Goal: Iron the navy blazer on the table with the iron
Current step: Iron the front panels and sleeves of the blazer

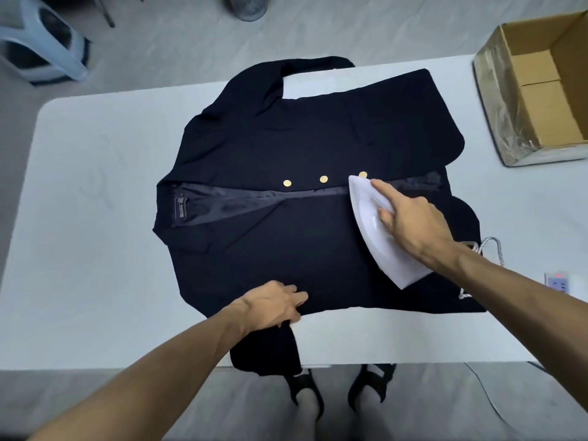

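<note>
The navy blazer (299, 148) lies flat on the white table (89, 192), collar to the left, with three gold buttons along its front opening. One sleeve hangs over the table's near edge. A white iron (370, 224) rests on the blazer's right part, its tip by the rightmost button. My right hand (410, 218) grips the iron's handle from above, index finger stretched toward the tip. My left hand (273, 305) presses on the blazer's near edge by the hanging sleeve, fingers pinching the cloth.
An open cardboard box (537, 90) stands at the table's far right corner. A braided iron cord (490, 249) and a power strip (558, 281) lie at the right edge. A blue plastic stool (38, 43) and a mesh bin (246, 6) stand on the floor beyond.
</note>
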Demonstrator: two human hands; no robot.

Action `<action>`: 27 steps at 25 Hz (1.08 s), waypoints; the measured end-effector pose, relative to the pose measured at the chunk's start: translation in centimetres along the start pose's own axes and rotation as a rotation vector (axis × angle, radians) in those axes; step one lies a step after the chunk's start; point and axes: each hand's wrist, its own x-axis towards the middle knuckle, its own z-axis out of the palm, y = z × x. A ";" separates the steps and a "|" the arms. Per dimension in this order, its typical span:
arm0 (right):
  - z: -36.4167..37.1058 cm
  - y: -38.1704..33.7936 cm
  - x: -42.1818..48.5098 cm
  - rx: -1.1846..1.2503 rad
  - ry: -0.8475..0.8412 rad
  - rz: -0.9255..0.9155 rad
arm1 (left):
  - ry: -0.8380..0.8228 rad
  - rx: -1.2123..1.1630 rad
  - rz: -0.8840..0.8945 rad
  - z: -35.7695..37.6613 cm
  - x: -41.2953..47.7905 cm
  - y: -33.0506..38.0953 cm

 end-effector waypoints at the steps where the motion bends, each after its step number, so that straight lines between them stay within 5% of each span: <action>1: 0.0 0.3 -0.1 -0.015 0.015 0.006 | 0.032 -0.053 -0.042 0.2 -0.1 -0.1; 3: -0.2 1.1 -0.6 -0.045 0.049 0.027 | 0.155 -0.315 -0.208 0.1 -0.8 -0.4; 9: -2.7 3.2 0.6 -0.003 0.185 0.113 | 0.966 -0.997 -0.755 -5.5 -0.3 -4.3; 11: -3.0 3.5 1.0 -0.004 0.205 0.113 | 0.805 -0.781 -0.824 -6.4 0.4 -4.6; 14: -2.9 4.0 1.0 0.008 0.172 0.107 | 0.435 -0.256 -0.632 -5.7 1.3 -3.1; 19: -2.5 6.2 0.2 -0.029 0.143 0.136 | 0.382 -0.423 -0.452 -8.4 4.6 -1.7; 22: -3.2 8.0 0.4 -0.046 0.186 0.180 | 0.419 -0.354 -0.517 -10.8 8.9 -2.2; 27: -5.0 11.0 1.0 -0.176 0.227 0.204 | 0.138 -0.066 -0.677 -13.1 16.6 -2.6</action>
